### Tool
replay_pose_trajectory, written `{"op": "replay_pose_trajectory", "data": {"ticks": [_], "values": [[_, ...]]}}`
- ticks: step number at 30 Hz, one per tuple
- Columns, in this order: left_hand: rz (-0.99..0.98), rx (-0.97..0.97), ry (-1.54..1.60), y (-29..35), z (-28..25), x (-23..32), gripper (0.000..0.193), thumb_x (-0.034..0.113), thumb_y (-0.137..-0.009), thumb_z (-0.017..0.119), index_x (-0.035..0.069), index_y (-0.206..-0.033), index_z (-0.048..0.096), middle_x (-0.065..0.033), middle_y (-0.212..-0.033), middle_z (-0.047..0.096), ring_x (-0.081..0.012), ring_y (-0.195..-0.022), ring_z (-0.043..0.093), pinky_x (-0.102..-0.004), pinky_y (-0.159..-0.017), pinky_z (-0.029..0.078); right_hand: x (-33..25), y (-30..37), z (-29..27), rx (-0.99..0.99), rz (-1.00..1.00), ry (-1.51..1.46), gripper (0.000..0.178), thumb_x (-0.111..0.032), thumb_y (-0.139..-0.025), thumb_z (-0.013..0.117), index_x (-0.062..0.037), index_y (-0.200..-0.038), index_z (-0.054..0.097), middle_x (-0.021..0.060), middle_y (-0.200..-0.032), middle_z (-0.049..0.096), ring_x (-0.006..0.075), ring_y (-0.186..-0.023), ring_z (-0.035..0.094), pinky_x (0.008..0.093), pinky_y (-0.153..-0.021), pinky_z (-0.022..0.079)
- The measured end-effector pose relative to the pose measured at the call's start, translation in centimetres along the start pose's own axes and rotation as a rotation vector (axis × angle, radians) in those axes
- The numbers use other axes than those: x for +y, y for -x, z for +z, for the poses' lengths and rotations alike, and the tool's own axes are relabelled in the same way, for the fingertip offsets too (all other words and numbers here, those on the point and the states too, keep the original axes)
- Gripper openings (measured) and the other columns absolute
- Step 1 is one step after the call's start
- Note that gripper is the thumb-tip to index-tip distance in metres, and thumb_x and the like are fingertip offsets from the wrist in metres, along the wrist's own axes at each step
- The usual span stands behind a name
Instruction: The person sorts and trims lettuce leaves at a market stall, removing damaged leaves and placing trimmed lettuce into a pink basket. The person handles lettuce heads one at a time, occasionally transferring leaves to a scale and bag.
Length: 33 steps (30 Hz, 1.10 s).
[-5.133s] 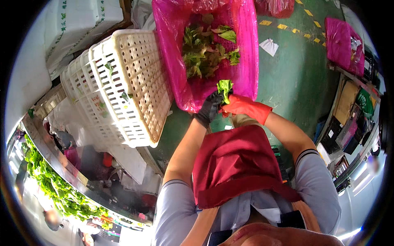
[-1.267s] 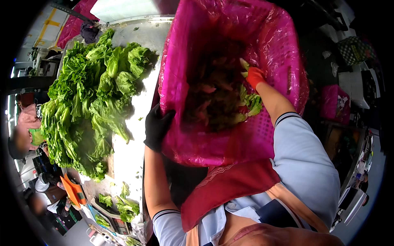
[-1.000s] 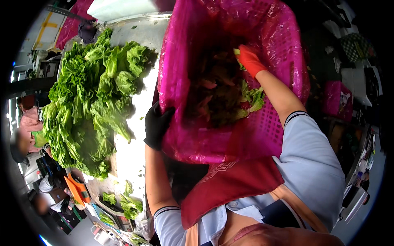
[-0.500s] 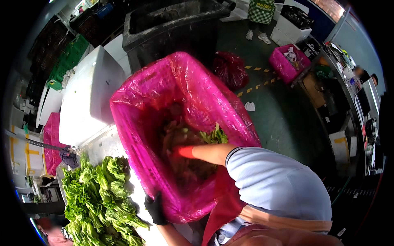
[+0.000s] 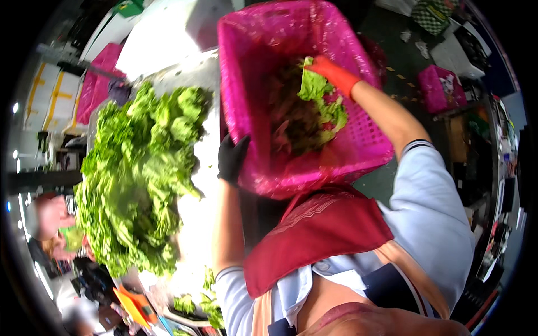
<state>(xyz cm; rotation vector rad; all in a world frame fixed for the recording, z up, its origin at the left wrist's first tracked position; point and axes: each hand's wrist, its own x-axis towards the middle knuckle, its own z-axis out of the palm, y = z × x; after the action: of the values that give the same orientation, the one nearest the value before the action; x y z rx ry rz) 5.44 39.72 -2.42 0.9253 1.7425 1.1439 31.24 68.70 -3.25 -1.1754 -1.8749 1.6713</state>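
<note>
The left hand point(image 5: 231, 158), in a black glove, is gripping the near left edge of the pink crate point(image 5: 252, 84), fingers curled shut over the rim and holding it up above the surface point(image 5: 196, 215). The crate is tilting, its open top facing the camera, and it is part-filled with dark, wilted leaves point(image 5: 291, 120) lying along its bottom. The right hand point(image 5: 330, 71), in an orange-red glove, is reaching deep inside the crate from the right side, fingers closed on a bright green piece of lettuce point(image 5: 314, 87) that is hanging just below the glove, above the darker leaves. More green bits are lying just beside the wrist against the crate's right wall. To the left of the crate, well clear of both hands, a big heap of lettuce point(image 5: 140, 179) is spreading over the pale surface. A red cloth point(image 5: 314, 229) is hanging at the person's chest, right under the crate's lower rim.
</note>
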Motion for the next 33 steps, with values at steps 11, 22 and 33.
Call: {"op": "replay_pose_trajectory", "data": {"ticks": [11,22,33], "values": [[0.167,-0.044,-0.027,6.3,-1.7,1.3,0.04,0.018,-0.085,0.064,-0.001,-0.119,0.053,-0.0132,-0.104,0.064,-0.0198,-0.094,0.06,-0.0309,-0.083,0.046,-8.9,-1.7,12.1,-0.323,-0.21,0.075,0.041,-0.043,-0.091,0.054,-0.0076,-0.111,0.06,0.0073,-0.099,0.065,0.0193,-0.077,0.059,0.0354,-0.061,0.05],[-0.075,0.254,-0.161,17.0,-3.1,-1.0,0.052,0.022,-0.087,0.062,-0.002,-0.13,0.046,-0.0168,-0.129,0.053,-0.0259,-0.119,0.051,-0.0348,-0.1,0.039,16.2,-3.8,17.5,-0.333,-0.093,0.978,0.034,-0.028,-0.084,0.059,-0.0094,-0.111,0.051,0.0071,-0.103,0.057,0.0244,-0.085,0.052,0.0421,-0.071,0.045],[-0.409,0.853,-0.426,34.5,-5.7,-5.9,0.04,0.023,-0.085,0.058,0.007,-0.122,0.055,-0.0153,-0.111,0.062,-0.0271,-0.104,0.059,-0.0335,-0.091,0.045,22.7,-19.8,6.9,-0.196,0.273,0.077,0.069,-0.038,-0.082,0.064,-0.0169,-0.14,0.033,0.0075,-0.134,0.044,0.0342,-0.108,0.05,0.0505,-0.078,0.045]]}}
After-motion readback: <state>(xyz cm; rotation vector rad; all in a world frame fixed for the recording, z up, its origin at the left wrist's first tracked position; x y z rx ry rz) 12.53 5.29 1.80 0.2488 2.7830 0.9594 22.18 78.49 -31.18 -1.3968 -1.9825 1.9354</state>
